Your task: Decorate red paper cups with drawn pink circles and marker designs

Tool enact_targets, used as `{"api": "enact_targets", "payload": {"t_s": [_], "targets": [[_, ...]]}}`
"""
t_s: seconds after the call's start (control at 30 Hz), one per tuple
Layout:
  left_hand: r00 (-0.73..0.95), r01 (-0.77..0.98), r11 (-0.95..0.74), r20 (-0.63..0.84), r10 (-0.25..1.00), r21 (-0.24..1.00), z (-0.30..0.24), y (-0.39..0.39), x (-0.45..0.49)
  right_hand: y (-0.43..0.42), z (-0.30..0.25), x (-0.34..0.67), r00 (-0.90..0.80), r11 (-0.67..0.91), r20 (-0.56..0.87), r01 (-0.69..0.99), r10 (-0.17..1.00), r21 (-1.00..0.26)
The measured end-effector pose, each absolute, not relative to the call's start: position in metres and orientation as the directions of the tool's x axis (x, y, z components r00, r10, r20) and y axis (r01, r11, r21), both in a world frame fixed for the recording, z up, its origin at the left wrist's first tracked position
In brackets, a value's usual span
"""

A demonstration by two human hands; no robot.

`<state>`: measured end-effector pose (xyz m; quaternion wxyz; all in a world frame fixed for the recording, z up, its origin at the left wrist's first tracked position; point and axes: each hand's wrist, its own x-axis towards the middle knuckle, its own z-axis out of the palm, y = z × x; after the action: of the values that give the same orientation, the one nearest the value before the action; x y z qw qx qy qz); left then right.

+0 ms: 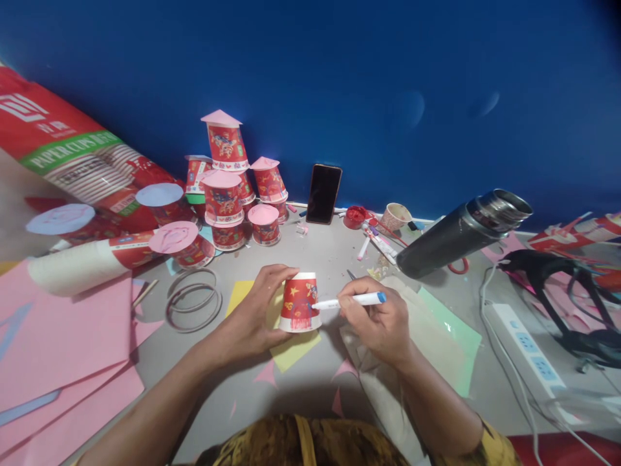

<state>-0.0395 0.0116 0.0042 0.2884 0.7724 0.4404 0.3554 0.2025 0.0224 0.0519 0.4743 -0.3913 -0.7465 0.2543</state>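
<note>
1. Spanning the red paper cup (298, 301) with the left hand (257, 312), pressing fingers near its narrow top and the thumb near its wide base.
2. Holding that cup upside down over yellow paper (295, 353) on the gray table (286, 251); being unable to tell whether resting or lifting it.
3. Pinching a white marker (332, 303), blue at the far end, in the right hand (379, 323), and pointing its tip at the cup's right side; being unable to tell contact from a slight gap.
4. Facing a dark phone (324, 194) leaning against the blue wall (310, 77), with red cups (223, 206) under pink paper tops (220, 178) stacked to its left.
5. Working with a dark flask (449, 239) beyond the right hand and pink sheets (68, 343) lying left of the left forearm (167, 388).
</note>
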Motion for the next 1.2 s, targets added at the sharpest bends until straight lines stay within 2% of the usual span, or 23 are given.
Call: {"api": "enact_targets", "payload": {"t_s": [1.2], "targets": [[0.398,0.471,-0.470,0.296,0.868,0.746,0.0030,0.0107,-0.0402,0.0227,0.0512,0.2032,-0.235,0.588,0.539,0.342,0.809,-0.733]]}}
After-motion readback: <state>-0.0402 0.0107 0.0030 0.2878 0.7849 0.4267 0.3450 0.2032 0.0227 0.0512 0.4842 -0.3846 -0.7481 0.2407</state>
